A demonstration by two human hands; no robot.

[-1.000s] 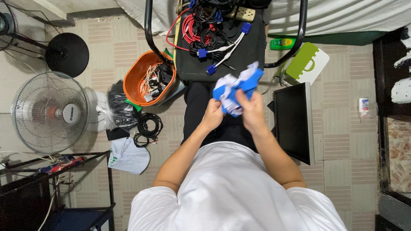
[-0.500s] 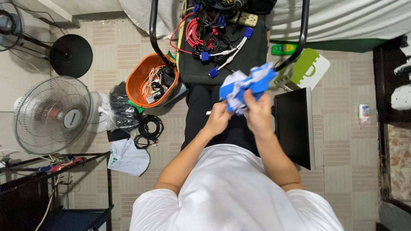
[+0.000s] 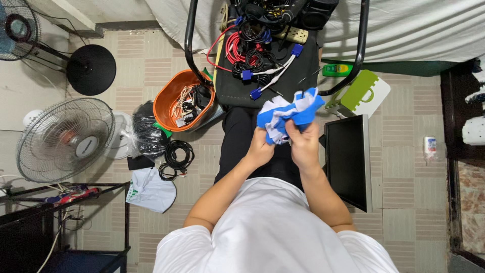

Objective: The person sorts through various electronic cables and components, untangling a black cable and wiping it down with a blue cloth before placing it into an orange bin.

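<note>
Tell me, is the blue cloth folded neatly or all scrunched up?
Scrunched: the blue and white cloth bunches unevenly between the left hand and right hand.

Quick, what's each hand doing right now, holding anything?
Left hand: closed on the crumpled blue and white cloth, gripping its lower part.
Right hand: closed on the same cloth, fingers pinching it from the other side.

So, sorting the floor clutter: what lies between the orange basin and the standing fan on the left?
In the head view, a black bag lies between the orange basin and the fan.
</note>
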